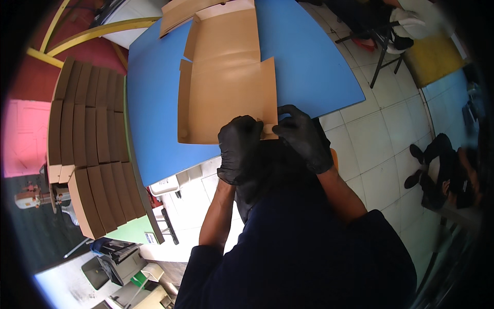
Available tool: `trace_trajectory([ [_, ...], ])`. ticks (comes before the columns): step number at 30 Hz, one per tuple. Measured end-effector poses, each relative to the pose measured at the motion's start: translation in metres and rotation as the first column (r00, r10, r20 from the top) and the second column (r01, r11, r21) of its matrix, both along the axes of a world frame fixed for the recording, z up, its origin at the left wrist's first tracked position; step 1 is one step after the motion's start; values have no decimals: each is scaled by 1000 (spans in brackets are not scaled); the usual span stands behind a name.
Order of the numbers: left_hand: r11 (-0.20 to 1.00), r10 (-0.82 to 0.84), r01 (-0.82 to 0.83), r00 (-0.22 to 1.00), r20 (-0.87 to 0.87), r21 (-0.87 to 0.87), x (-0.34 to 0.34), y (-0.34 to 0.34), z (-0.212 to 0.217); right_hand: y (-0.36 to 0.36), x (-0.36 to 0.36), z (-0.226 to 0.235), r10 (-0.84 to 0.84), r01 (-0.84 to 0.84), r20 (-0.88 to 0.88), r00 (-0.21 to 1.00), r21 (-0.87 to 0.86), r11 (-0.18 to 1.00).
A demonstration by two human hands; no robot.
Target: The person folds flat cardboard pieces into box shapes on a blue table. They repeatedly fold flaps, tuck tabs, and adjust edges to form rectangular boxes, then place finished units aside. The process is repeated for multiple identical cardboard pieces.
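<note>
Navy clothing (309, 247) on the person's torso lies nearest, below an open brown cardboard box (226, 98) on the blue desk (319, 67). Its lid unfolds toward the far edge; its near-right corner meets the desk's near edge. At that corner, the black-gloved left hand (239, 147) has curled fingers against the near wall, and the black-gloved right hand (306, 141) bends its fingers at the right wall; I cannot tell whether either pinches. More brown cardboard (177, 18) lies along the desk's far edge. Past its left edge stand rows of brown cartons (92, 110).
</note>
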State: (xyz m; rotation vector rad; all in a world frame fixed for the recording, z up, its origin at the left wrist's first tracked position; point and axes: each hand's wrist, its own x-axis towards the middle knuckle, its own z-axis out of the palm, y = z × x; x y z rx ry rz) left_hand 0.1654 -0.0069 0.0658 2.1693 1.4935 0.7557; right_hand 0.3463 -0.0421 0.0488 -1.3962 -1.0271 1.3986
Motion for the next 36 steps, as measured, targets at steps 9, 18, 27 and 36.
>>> trace_trajectory([
  [9, 980, -121, 90, 979, -167, -180, -9, 9, 5, -5, -13, -13, -32, 58, -380, 925, 56, 997],
  [18, 962, -95, 104, 994, 45, -251, -11, 13, 6, -1, -15, -10, -72, 98, -383, 921, 49, 994],
  [27, 870, -98, 232, 946, 310, -435, -12, 25, 8, 6, -19, -7, -68, 81, -261, 963, 40, 996],
  [36, 868, -252, 294, 955, 156, -400, -16, 37, 12, 10, 0, 7, 41, -38, -113, 993, 34, 999],
])
